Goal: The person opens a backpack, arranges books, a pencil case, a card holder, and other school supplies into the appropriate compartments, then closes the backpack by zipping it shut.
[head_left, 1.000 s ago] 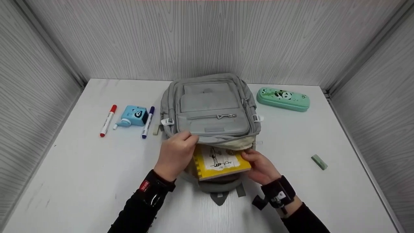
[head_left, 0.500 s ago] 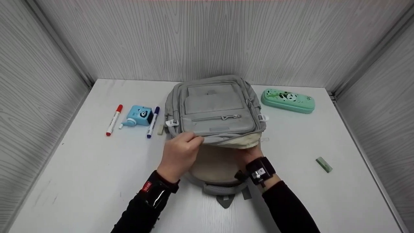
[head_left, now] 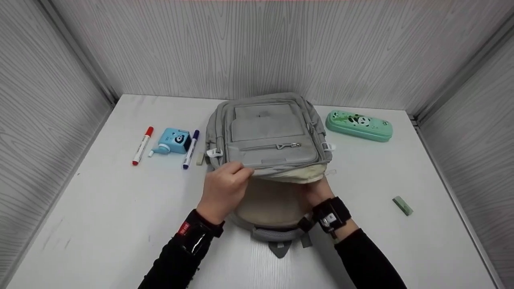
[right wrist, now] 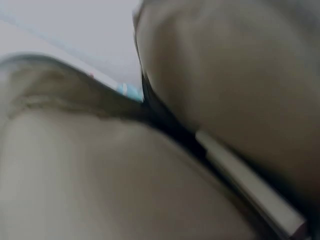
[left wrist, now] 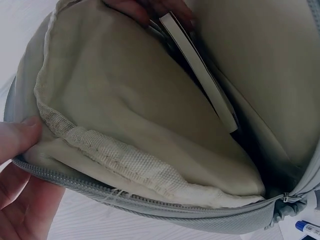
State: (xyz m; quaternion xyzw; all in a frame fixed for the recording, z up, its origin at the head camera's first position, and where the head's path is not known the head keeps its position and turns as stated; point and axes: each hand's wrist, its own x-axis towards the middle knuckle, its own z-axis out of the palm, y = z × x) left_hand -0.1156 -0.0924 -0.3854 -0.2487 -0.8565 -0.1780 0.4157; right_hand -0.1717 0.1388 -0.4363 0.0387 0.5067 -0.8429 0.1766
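Observation:
A grey backpack (head_left: pixel 267 124) lies on the white table, its main compartment gaping toward me. My left hand (head_left: pixel 225 188) pinches the upper edge of the opening and holds it raised; the left wrist view shows thumb and fingers on the zipped rim (left wrist: pixel 100 187). Inside the cream lining (left wrist: pixel 125 100), a book (left wrist: pixel 200 72) stands on edge with its pale page side showing. My right hand (head_left: pixel 317 192) reaches into the bag, mostly hidden under the flap. In the left wrist view its fingers (left wrist: pixel 175 7) grip the book's near end. The right wrist view shows the book's page edge (right wrist: pixel 250 182) between the linings.
Left of the bag lie a red marker (head_left: pixel 143 145), a blue panda pencil sharpener (head_left: pixel 173 140) with a crank, a blue marker (head_left: pixel 191 149) and a small eraser (head_left: pixel 200 159). To the right are a green panda pencil case (head_left: pixel 358 126) and a green eraser (head_left: pixel 402 205).
The yellow book has gone from the bag's mouth into the compartment with my right hand, which then draws slightly back to the right. My left hand keeps its hold on the edge.

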